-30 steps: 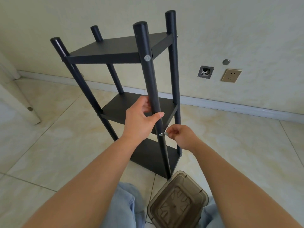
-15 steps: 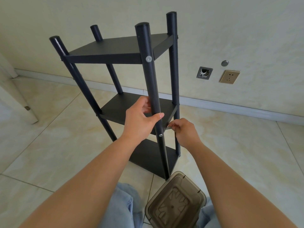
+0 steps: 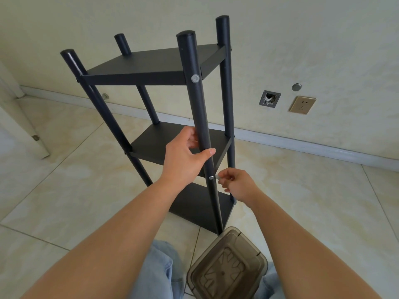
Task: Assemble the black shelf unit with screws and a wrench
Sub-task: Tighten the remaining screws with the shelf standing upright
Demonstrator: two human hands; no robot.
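floor right of shelf unit (image 3: pixel 155 67): open | bin (image 3: pixel 228 268): apparently touches near post foot

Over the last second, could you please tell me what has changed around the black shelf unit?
The right hand rose beside the near black post half a second ago, then came back down to the small silver screw, pinching a small silvery tool there. The left hand stayed gripping the near black post; the black shelf unit and brown translucent plastic bin kept their places.

One black metal shelf unit (image 3: pixel 151 67) stands present, comprising four round black posts and three flat black shelf boards. Two silver screw heads show on the nearest post (image 3: pixel 195 100). One translucent brown plastic container (image 3: pixel 226 269), two hands.
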